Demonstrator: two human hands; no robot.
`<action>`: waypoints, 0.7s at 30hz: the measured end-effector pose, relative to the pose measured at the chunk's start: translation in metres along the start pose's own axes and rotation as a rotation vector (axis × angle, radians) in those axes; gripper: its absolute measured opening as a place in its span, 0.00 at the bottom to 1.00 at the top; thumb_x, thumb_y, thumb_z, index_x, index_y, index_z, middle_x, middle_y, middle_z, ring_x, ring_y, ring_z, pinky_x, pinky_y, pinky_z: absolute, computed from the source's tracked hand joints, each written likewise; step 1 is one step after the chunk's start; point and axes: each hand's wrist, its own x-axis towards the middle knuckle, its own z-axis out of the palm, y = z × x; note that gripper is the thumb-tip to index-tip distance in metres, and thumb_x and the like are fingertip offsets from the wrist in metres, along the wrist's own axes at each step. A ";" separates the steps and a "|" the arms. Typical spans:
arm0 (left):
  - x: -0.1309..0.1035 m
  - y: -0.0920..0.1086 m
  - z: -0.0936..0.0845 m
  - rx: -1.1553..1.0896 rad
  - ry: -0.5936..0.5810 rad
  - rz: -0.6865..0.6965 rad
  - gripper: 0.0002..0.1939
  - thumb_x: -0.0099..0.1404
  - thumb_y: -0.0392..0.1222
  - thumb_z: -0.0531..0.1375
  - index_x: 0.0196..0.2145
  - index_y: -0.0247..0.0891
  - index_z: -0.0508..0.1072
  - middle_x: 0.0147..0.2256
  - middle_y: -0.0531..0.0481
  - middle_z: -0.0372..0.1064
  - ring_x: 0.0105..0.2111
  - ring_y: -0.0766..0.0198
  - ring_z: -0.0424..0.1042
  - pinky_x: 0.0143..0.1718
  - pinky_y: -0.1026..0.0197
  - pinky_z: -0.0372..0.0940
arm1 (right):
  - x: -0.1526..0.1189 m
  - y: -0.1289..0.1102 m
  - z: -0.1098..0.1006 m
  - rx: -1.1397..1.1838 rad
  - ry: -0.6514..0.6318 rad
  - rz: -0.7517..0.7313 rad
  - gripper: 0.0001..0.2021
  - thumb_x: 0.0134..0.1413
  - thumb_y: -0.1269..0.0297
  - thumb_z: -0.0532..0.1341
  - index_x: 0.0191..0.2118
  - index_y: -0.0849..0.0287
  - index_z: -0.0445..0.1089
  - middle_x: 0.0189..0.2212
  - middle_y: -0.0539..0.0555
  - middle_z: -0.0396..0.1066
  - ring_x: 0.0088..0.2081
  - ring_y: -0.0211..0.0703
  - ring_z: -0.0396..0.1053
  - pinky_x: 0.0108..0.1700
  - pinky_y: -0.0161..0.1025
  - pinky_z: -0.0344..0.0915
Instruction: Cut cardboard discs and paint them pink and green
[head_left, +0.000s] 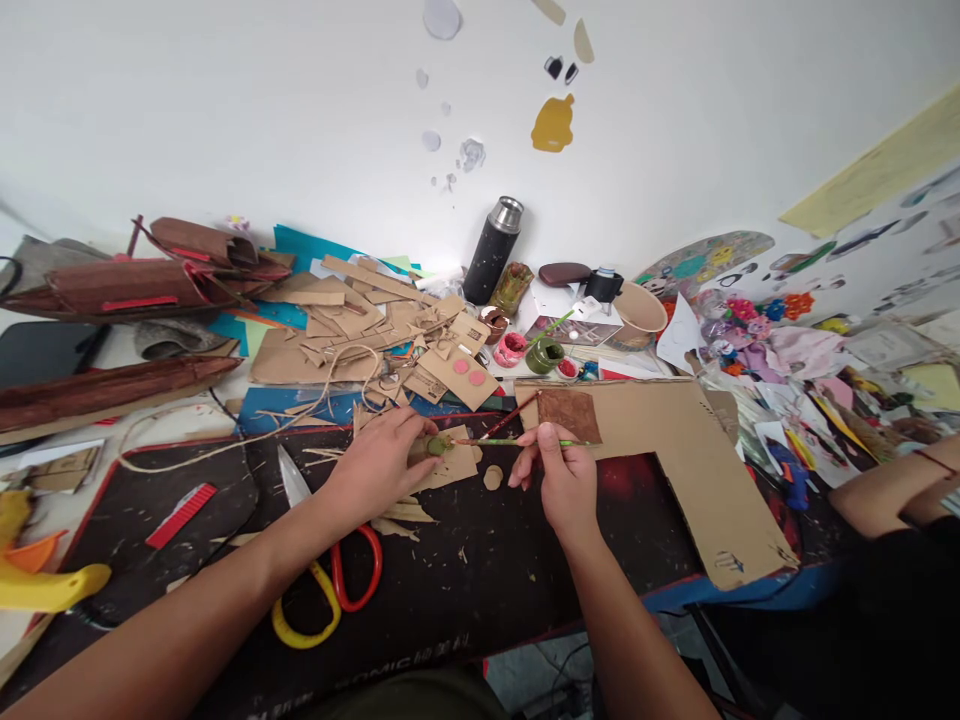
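Note:
My right hand is closed around a paintbrush that lies nearly level, its tip pointing left. The tip is at a small cardboard disc with green paint on it. My left hand steadies this disc between thumb and fingers, over a flat cardboard piece. A bare cardboard disc lies between my hands. Behind them, two pink discs rest on another cardboard piece. Jars of green paint and red paint stand farther back.
Scissors lie beneath my left forearm. A large L-shaped cardboard sheet covers the right side, with a brown-painted piece on it. Cardboard scraps pile up at the back, near a black flask. Another person's arm is at right.

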 end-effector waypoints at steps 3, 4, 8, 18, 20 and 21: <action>0.000 0.000 0.002 0.017 0.003 0.012 0.08 0.68 0.47 0.61 0.41 0.41 0.73 0.42 0.44 0.74 0.46 0.48 0.74 0.51 0.47 0.69 | -0.001 0.000 0.001 -0.002 -0.010 0.008 0.26 0.65 0.37 0.61 0.32 0.58 0.74 0.14 0.48 0.70 0.16 0.40 0.71 0.18 0.32 0.61; 0.000 -0.001 0.002 0.013 0.003 0.015 0.07 0.68 0.46 0.61 0.40 0.41 0.74 0.42 0.44 0.74 0.46 0.48 0.74 0.50 0.47 0.69 | -0.001 0.001 0.002 -0.004 -0.015 0.012 0.26 0.65 0.37 0.61 0.32 0.58 0.74 0.14 0.48 0.70 0.16 0.40 0.71 0.18 0.32 0.61; 0.000 -0.003 0.001 0.006 -0.010 0.026 0.06 0.68 0.45 0.61 0.41 0.42 0.73 0.43 0.45 0.74 0.46 0.48 0.74 0.51 0.47 0.69 | 0.001 0.001 0.005 -0.033 -0.028 0.017 0.26 0.65 0.36 0.61 0.32 0.58 0.74 0.14 0.48 0.70 0.16 0.40 0.71 0.18 0.32 0.62; 0.001 -0.002 0.000 -0.007 -0.009 0.021 0.07 0.68 0.46 0.61 0.41 0.42 0.74 0.43 0.44 0.74 0.46 0.47 0.74 0.50 0.47 0.69 | 0.001 0.000 0.002 0.019 -0.008 0.006 0.25 0.65 0.38 0.62 0.32 0.58 0.74 0.14 0.47 0.69 0.16 0.39 0.71 0.18 0.31 0.62; 0.001 -0.002 0.000 0.001 -0.008 0.027 0.07 0.68 0.45 0.61 0.41 0.42 0.74 0.42 0.44 0.74 0.46 0.47 0.74 0.50 0.48 0.69 | 0.000 0.000 0.002 0.017 -0.027 0.017 0.25 0.65 0.39 0.62 0.32 0.58 0.74 0.15 0.48 0.70 0.16 0.39 0.71 0.18 0.31 0.62; 0.001 -0.002 0.000 0.005 -0.009 0.030 0.07 0.68 0.45 0.61 0.41 0.42 0.74 0.42 0.44 0.74 0.46 0.47 0.74 0.50 0.47 0.69 | 0.000 0.001 0.003 0.013 -0.031 0.018 0.25 0.65 0.39 0.62 0.32 0.58 0.74 0.15 0.48 0.70 0.16 0.39 0.71 0.19 0.31 0.62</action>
